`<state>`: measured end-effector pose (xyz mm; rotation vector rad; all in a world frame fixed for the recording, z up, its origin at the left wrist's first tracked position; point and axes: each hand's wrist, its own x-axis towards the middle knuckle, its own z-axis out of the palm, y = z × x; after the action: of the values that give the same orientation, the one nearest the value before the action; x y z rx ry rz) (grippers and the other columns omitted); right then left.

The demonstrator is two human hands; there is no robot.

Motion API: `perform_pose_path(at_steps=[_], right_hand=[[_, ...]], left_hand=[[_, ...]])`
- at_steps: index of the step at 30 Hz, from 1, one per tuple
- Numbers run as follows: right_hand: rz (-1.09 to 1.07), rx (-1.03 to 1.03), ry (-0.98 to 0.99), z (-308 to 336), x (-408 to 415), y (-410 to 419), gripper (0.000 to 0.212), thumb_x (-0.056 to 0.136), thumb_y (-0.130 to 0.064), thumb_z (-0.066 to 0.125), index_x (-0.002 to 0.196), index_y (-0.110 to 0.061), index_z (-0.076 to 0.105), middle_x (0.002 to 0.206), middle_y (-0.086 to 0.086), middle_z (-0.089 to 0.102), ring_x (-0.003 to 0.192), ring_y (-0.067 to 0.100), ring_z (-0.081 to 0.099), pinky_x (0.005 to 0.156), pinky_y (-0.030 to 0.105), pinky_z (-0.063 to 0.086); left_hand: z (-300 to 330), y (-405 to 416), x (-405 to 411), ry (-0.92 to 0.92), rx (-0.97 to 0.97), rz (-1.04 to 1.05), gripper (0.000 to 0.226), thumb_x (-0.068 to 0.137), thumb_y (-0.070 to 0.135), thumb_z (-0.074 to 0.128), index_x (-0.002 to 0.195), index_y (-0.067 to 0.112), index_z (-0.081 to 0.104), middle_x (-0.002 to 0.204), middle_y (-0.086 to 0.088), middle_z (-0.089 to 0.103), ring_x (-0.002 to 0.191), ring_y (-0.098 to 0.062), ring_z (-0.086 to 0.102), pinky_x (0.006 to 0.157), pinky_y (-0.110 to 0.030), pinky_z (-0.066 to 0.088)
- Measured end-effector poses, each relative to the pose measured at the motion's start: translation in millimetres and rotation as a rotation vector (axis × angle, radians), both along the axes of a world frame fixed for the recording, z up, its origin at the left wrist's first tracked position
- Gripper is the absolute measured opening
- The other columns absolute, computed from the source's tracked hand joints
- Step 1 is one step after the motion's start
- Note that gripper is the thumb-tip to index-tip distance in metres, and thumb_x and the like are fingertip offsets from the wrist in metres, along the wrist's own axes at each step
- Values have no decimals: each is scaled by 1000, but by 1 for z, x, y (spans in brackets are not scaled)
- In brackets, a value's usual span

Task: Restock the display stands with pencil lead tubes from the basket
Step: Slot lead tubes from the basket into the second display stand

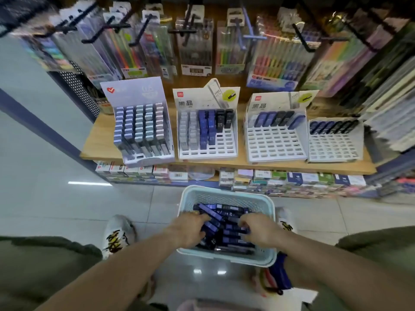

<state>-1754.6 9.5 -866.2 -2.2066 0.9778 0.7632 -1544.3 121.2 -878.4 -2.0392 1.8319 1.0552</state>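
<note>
Your fingertips are burying themselves among the pencil lead tubes [226, 225], so I cannot tell whether your left hand [190, 230] or right hand [260, 232] is grasping any. The tubes, dark blue and black, are lying heaped around your fingers inside the pale basket [226, 194], which is sitting on the tiled floor [146, 203]. Beyond your fingers, four display stands [207, 129] are standing along the wooden shelf [101, 140]; the two rightmost are showing mostly bare slots. Blurred pen packs [195, 41] are hanging above.
</note>
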Motion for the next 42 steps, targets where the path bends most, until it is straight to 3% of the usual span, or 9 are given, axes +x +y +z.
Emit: perform_pose_path(at_steps=[2, 8, 17, 22, 26, 31, 37, 42], right_hand=[[-30, 15, 3, -23, 1, 3, 47, 94, -25, 67, 138, -17, 54, 136, 6, 61, 121, 26, 58, 100, 35, 49], [8, -105, 15, -71, 7, 9, 55, 87, -14, 70, 137, -14, 49, 130, 10, 57, 120, 29, 55, 98, 37, 49], [86, -182, 53, -108, 2, 7, 61, 84, -5, 70, 140, -8, 45, 134, 13, 53, 126, 31, 49, 105, 35, 42], [119, -169, 39, -107, 3, 7, 50, 85, -4, 68, 131, -8, 48, 128, 13, 60, 120, 31, 52, 100, 36, 44], [187, -121, 33, -105, 3, 4, 38, 87, -1, 63, 123, -11, 57, 125, 11, 62, 117, 31, 54, 97, 38, 47], [224, -36, 41, -104, 8, 2, 35, 85, -4, 65, 120, -11, 67, 122, 11, 61, 114, 31, 59, 96, 37, 50], [226, 32, 42, -96, 14, 1, 25, 84, -3, 65, 108, -12, 68, 107, 13, 66, 101, 31, 64, 81, 36, 51], [148, 67, 0, -95, 17, 1, 10, 84, -7, 67, 93, -11, 67, 93, 9, 64, 87, 27, 61, 69, 30, 41]], left_hand=[[-18, -2, -9, 2, 25, 46, 48, 98, 30, 57, 144, 19, 47, 135, -14, 62, 123, -35, 57, 104, -41, 46], [-67, -9, -39, 173, 41, 239, 59, 95, 23, 64, 151, 20, 44, 144, -10, 56, 131, -29, 53, 109, -34, 43], [-104, -16, -60, 216, 69, 329, 55, 84, 23, 75, 135, 26, 56, 130, -8, 63, 122, -26, 59, 102, -35, 48], [-110, -25, -59, 221, 69, 351, 51, 79, 24, 82, 124, 26, 59, 124, -4, 62, 114, -24, 60, 96, -34, 50], [-112, -24, -58, 221, 45, 345, 33, 78, 18, 83, 106, 26, 67, 119, 0, 64, 107, -21, 63, 91, -32, 52], [-112, -17, -60, 202, 21, 297, 35, 82, 24, 80, 116, 26, 72, 121, 0, 67, 111, -21, 63, 93, -33, 53], [-116, -14, -62, 192, -6, 273, 24, 87, 19, 76, 110, 18, 74, 124, -4, 55, 111, -25, 59, 98, -34, 50], [-114, -11, -60, 372, -24, 419, 14, 87, 19, 77, 100, 18, 74, 104, 1, 65, 100, -20, 63, 92, -35, 52]])
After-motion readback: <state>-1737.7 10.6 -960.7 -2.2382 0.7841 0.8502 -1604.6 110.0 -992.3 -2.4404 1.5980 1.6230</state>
